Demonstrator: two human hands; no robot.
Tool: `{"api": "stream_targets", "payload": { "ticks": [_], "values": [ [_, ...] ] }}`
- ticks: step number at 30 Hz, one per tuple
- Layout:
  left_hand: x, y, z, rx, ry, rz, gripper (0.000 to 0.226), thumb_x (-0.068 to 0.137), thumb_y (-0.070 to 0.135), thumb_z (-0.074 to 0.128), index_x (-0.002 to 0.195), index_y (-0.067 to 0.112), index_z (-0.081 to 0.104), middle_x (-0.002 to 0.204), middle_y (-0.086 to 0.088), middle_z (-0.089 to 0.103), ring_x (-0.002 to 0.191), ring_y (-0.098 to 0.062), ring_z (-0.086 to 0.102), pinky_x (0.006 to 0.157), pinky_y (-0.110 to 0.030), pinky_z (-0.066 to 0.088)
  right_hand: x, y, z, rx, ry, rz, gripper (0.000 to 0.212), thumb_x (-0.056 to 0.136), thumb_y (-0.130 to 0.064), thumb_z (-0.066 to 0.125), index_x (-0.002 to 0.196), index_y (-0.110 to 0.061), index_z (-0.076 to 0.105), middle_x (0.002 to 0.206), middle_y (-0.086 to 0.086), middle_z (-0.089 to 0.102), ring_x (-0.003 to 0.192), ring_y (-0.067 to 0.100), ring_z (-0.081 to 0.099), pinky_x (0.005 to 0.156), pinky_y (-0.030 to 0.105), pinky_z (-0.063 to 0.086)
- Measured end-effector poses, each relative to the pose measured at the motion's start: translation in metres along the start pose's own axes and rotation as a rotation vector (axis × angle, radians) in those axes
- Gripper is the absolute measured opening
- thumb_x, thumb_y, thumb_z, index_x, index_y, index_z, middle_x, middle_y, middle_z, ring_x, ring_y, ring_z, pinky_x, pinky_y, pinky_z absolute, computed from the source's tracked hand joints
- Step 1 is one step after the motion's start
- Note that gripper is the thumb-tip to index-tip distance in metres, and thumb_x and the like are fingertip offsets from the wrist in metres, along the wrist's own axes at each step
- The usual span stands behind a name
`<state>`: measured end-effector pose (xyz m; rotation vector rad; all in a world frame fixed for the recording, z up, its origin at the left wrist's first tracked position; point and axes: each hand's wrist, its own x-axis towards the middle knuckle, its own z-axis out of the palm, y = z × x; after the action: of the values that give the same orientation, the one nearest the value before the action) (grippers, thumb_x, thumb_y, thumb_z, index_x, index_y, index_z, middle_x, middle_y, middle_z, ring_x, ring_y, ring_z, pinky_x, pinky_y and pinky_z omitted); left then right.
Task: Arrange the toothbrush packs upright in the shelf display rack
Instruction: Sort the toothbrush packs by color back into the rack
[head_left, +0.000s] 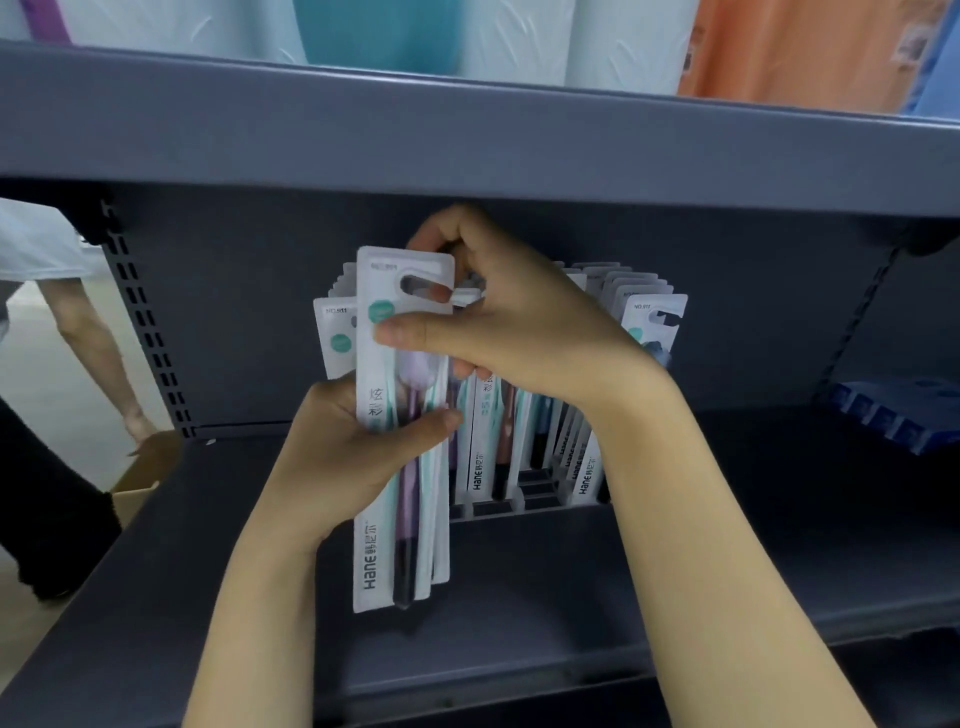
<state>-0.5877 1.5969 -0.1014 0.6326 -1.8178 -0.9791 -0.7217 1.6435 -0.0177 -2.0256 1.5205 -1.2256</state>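
My left hand (358, 441) grips a small stack of white toothbrush packs (400, 525) upright in front of the display rack (540, 501). The front pack shows a purple brush and the word Hane. My right hand (509, 332) reaches over the stack's top, thumb pressed on the front pack's face and fingers curled behind its hang-hole end. Several more packs (582, 457) stand upright in the rack's slots behind my hands, with another pack (655, 325) at the right end.
The dark grey shelf (727, 519) carries the rack; the shelf above (467, 140) hangs low over it. Blue boxes (893, 415) lie at the right. Another person's arm (98, 353) reaches to a cardboard box (140, 478) at the left.
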Motion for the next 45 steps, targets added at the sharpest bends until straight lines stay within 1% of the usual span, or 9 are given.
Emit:
{"api": "stream_targets", "payload": {
  "ticks": [3,5,9,13,16,20,25,35,45],
  "values": [
    [-0.001,0.003,0.005,0.007,-0.026,0.015,0.026,0.073,0.017,0.075,0.054,0.032,0.065,0.042,0.017,0.052,0.044,0.006,0.050,0.051,-0.003,0.036,-0.002,0.002,0.001,-0.111,0.002,0.028,0.034,0.082,-0.028,0.071,0.107,-0.020,0.049,0.087,-0.014,0.054,0.057,-0.005,0.055,0.052,0.014,0.047],
    [-0.001,0.003,0.004,-0.041,-0.026,0.014,0.008,0.069,0.033,0.077,0.072,0.033,0.070,0.059,0.017,0.066,0.060,0.008,0.061,0.060,-0.004,0.042,-0.004,0.003,0.002,-0.172,-0.009,0.041,0.025,0.087,-0.026,0.064,0.107,-0.021,0.051,0.084,-0.015,0.056,0.057,-0.009,0.054,0.055,0.015,0.045],
    [-0.002,-0.003,-0.004,-0.057,-0.068,0.070,0.020,0.067,0.048,0.069,0.087,0.048,0.072,0.092,0.022,0.072,0.092,0.005,0.065,0.078,-0.008,0.046,-0.011,-0.001,-0.009,-0.215,0.019,0.091,0.008,0.090,-0.026,0.060,0.094,-0.021,0.055,0.075,-0.010,0.061,0.050,0.000,0.057,0.053,0.021,0.046],
    [-0.003,-0.005,-0.011,0.015,0.096,0.030,0.018,0.070,0.056,0.071,0.071,0.039,0.074,0.083,0.022,0.071,0.082,0.009,0.063,0.076,-0.007,0.043,-0.025,-0.007,-0.033,-0.404,-0.038,0.142,0.007,0.092,-0.032,0.056,0.093,-0.026,0.053,0.057,-0.014,0.061,0.049,0.003,0.054,0.044,0.012,0.038],
    [-0.004,-0.002,-0.013,0.060,0.191,0.017,0.015,0.071,0.037,0.073,0.062,0.025,0.070,0.065,0.023,0.066,0.063,0.013,0.058,0.065,0.000,0.037,-0.028,-0.006,-0.037,-0.512,-0.064,0.152,0.006,0.093,-0.032,0.054,0.092,-0.030,0.049,0.060,-0.014,0.052,0.055,-0.001,0.051,0.042,0.009,0.033],
    [-0.005,-0.003,-0.015,0.101,0.207,0.021,0.023,0.071,0.033,0.074,0.054,0.020,0.065,0.063,0.015,0.064,0.066,0.006,0.058,0.067,-0.004,0.038,-0.023,0.002,-0.026,-0.478,-0.052,0.190,0.015,0.097,-0.028,0.049,0.111,-0.027,0.053,0.061,-0.015,0.054,0.059,-0.001,0.055,0.054,0.014,0.042],
    [-0.005,-0.007,-0.018,0.116,0.272,0.031,0.029,0.079,0.010,0.074,0.053,0.008,0.059,0.058,0.014,0.059,0.058,0.004,0.054,0.061,-0.004,0.036,-0.014,0.013,-0.009,-0.290,-0.018,0.170,0.013,0.096,-0.021,0.049,0.092,-0.010,0.052,0.089,0.003,0.064,0.058,0.007,0.067,0.068,0.032,0.058],
    [-0.002,-0.012,-0.025,0.093,0.271,0.026,0.027,0.079,0.013,0.074,0.055,0.010,0.061,0.064,0.002,0.064,0.060,0.004,0.053,0.062,-0.004,0.037,-0.005,0.015,0.003,-0.326,-0.035,0.067,0.015,0.096,-0.019,0.049,0.104,-0.007,0.053,0.097,0.006,0.065,0.081,0.026,0.064,0.081,0.043,0.052],
    [0.001,-0.011,-0.026,0.102,0.263,0.026,0.026,0.080,0.014,0.074,0.056,0.011,0.063,0.069,-0.004,0.065,0.061,0.001,0.055,0.061,-0.006,0.039,0.003,0.024,0.004,-0.370,0.002,0.068,0.016,0.096,-0.018,0.047,0.102,-0.004,0.051,0.097,0.013,0.064,0.082,0.032,0.064,0.080,0.050,0.052]
  ]
}}
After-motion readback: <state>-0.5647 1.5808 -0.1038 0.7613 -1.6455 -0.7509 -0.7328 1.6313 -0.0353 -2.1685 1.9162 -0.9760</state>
